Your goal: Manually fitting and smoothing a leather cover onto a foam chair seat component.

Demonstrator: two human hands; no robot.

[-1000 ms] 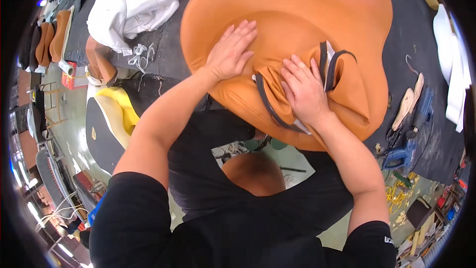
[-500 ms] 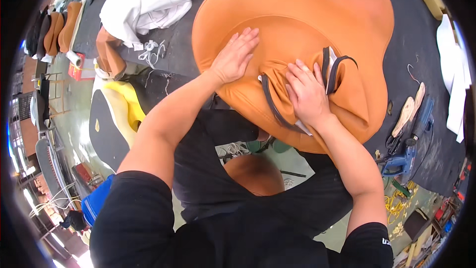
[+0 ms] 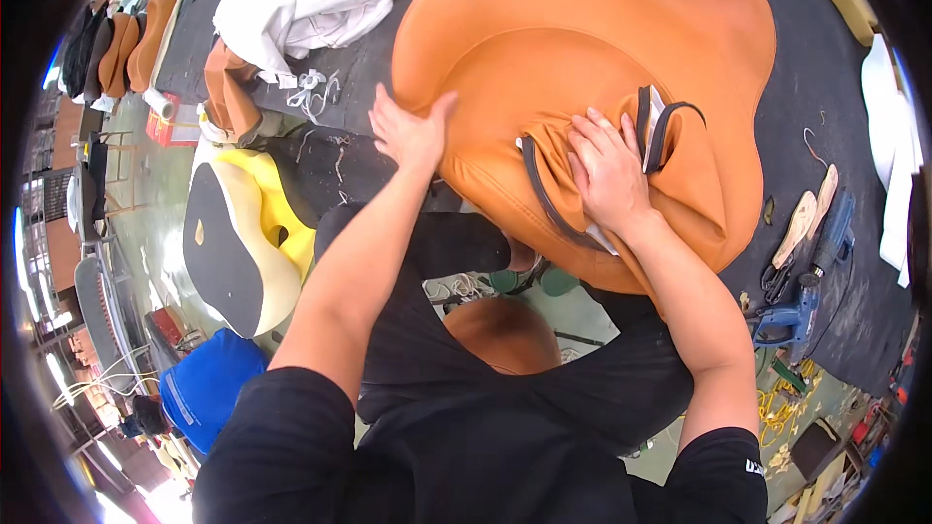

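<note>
A large curved piece with an orange leather-like cover lies on the dark worktable in front of me. Its near part is gathered into loose folds, with dark zipper edging on one side of them and a dark edged strip on the other. My right hand rests on these folds between the two edgings, fingers extended and slightly bent. At the cover's left edge, my left hand has its fingers spread and holds nothing. Whether it touches the edge is hard to see.
White fabric is heaped at the far left. A yellow and cream foam piece with a dark face stands left of my knees. Blue power tools and a pair of light-handled scissors lie on the right. A brown round stool seat shows below.
My left hand has moved off the cover's surface to its left edge, fingers spreading. My right hand stays on the folds. The whole view has shifted slightly.
</note>
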